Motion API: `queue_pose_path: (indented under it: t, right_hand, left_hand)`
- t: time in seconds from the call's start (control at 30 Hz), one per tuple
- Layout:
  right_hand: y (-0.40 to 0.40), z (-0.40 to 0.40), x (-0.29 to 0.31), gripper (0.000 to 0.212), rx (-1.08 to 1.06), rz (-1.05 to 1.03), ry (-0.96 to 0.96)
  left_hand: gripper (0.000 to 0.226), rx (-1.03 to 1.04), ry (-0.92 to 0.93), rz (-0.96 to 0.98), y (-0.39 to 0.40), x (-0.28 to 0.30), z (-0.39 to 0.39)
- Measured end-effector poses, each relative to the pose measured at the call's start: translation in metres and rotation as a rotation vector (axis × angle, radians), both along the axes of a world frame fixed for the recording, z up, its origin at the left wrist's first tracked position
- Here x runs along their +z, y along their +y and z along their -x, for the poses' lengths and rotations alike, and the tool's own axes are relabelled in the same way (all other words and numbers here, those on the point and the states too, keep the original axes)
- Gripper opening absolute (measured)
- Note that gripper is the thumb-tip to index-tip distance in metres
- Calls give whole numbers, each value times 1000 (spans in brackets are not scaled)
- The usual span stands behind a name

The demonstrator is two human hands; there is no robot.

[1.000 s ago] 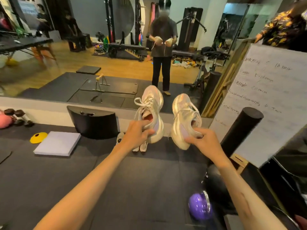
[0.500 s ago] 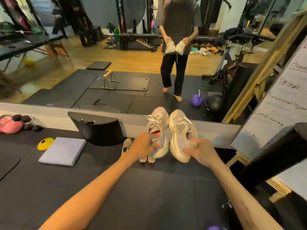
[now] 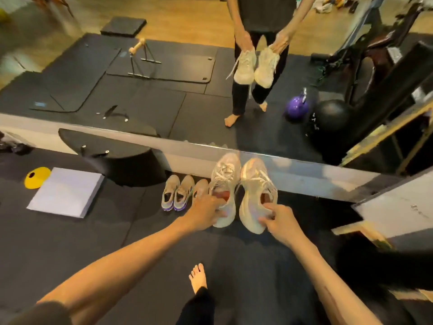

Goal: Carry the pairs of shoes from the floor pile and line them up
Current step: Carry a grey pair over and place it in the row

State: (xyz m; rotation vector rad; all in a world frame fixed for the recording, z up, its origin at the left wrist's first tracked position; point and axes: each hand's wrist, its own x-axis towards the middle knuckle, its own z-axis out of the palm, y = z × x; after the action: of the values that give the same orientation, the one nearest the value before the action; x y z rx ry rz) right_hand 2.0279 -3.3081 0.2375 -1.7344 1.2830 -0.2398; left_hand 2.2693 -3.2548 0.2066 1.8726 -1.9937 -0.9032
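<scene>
Left hand (image 3: 206, 213): fingers curled round the heel collar of the left sneaker (image 3: 223, 188), gripping it.
Right hand (image 3: 278, 222): thumb and fingers pinching the heel of the right sneaker (image 3: 255, 191).
Sneakers: held side by side, toes pointing toward the mirror (image 3: 164, 90), above the black mat (image 3: 117, 231).
Floor row: grey-purple pair (image 3: 178, 193) at the mirror base, one more shoe (image 3: 200, 188) just beside the left sneaker.

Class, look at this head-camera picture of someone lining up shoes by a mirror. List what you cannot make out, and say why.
Head view only:
- Third shoe on the mat: mostly hidden behind the left hand and its cream sneaker; its partner cannot be seen.
- Whether the right hand's sneaker touches the floor: unclear from above.
- Floor pile: outside the frame.
- Dark objects at the left edge: cut off, blurred.
</scene>
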Motion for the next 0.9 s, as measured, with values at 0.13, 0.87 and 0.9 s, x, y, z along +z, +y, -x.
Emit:
queue_pose_path:
  t: [0.13, 0.87, 0.9]
  right_hand:
    - [-36, -27, -76, 18, -82, -94, -1]
    - [-178, -25, -622, 14, 80, -40, 285]
    - [-182, -27, -632, 16, 94, -26, 290]
  left_hand:
    - [13, -58, -111, -138, -57, -68, -19]
    - [39, 26, -652, -714, 122, -719, 4]
    - [37, 6, -605, -685, 139, -732, 5]
